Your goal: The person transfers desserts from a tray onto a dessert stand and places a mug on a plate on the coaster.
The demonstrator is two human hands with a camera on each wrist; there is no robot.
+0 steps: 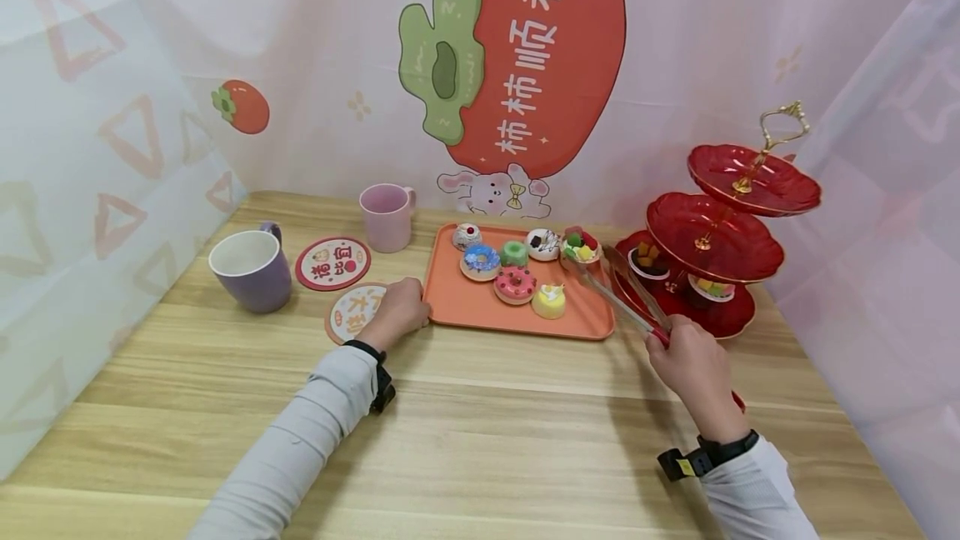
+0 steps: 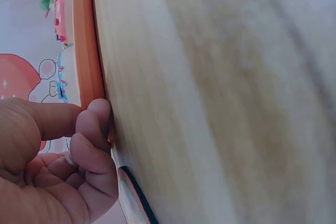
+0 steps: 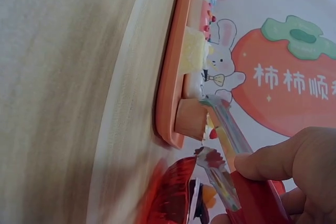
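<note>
L hand (image 1: 399, 311) pinches tray (image 1: 459, 298) corner, R hand (image 1: 692, 363) w/ tongs (image 1: 626, 307).

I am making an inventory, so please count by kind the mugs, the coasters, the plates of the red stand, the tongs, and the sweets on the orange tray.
Mugs: 2
Coasters: 2
Plates: 3
Tongs: 1
Sweets: 7
Total: 15

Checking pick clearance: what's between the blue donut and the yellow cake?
The pink donut, on the orange tray; the head view shows it between the blue donut and the yellow cake.
</note>
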